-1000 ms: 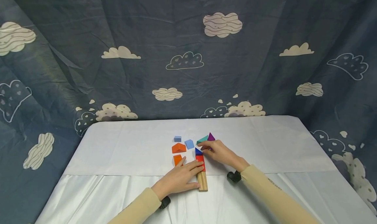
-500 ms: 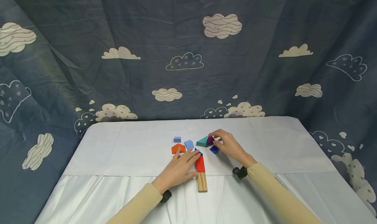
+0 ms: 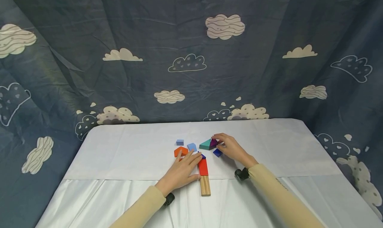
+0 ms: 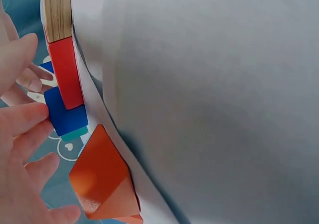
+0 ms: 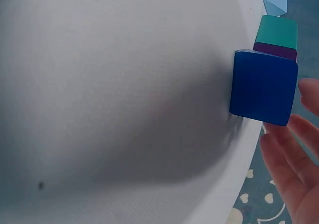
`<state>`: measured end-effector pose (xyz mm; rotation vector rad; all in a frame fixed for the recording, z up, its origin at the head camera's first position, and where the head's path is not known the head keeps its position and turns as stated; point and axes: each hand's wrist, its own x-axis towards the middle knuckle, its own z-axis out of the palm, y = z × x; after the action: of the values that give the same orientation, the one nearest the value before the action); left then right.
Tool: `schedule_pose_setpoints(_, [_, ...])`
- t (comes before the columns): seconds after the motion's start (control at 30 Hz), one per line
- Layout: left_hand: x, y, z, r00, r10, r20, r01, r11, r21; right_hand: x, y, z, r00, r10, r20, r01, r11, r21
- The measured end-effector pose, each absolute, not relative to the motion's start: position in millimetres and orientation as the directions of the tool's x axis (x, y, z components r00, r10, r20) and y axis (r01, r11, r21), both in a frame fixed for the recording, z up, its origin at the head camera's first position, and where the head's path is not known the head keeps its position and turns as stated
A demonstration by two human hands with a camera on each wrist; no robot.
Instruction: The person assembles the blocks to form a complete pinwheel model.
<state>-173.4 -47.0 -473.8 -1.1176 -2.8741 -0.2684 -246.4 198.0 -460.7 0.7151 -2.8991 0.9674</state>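
Observation:
In the head view my left hand (image 3: 181, 173) lies with spread fingers over the blocks, its fingertips at a blue triangular block (image 3: 203, 156). The left wrist view shows a fingertip against that blue block (image 4: 67, 117), which adjoins a red block (image 4: 67, 74). Below the red block (image 3: 203, 167) in the head view lies a wooden block (image 3: 205, 185), in line with it. My right hand (image 3: 233, 148) pinches a purple triangular block (image 3: 213, 143) between thumb and index finger, beside a teal triangular block (image 3: 205, 144). A dark blue block (image 3: 217, 152) sits below the right hand's fingers.
An orange block (image 3: 179, 150) lies by the left fingertips, with another orange piece mostly hidden under them. Farther back are two light blue blocks, one small (image 3: 180, 142) and one larger (image 3: 192, 147). A white cloth (image 3: 125, 151) covers the table before a cloud-patterned curtain (image 3: 191, 28).
My right hand has moved from beside the blue triangle back and right to the purple block, which now leans in against the teal one. My left hand has slid forward from the red block.

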Motion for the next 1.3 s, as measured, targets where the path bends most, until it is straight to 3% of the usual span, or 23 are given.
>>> schedule_pose_setpoints(0.73, [-173.9, -48.3, -474.0, -0.740, 0.666, 0.095, 0.671, 0.721, 0.173, -237.1, 193.2, -461.5, -0.895, -0.425, 0.133, -0.420, 0.705, -0.572])
schedule_pose_setpoints(1.3, [-174.0, -49.3, -474.3, -0.735, 0.667, 0.124, 0.678, 0.718, 0.160, -232.2, 188.2, -467.0, -0.841, -0.521, 0.146, -0.500, 0.645, -0.579])
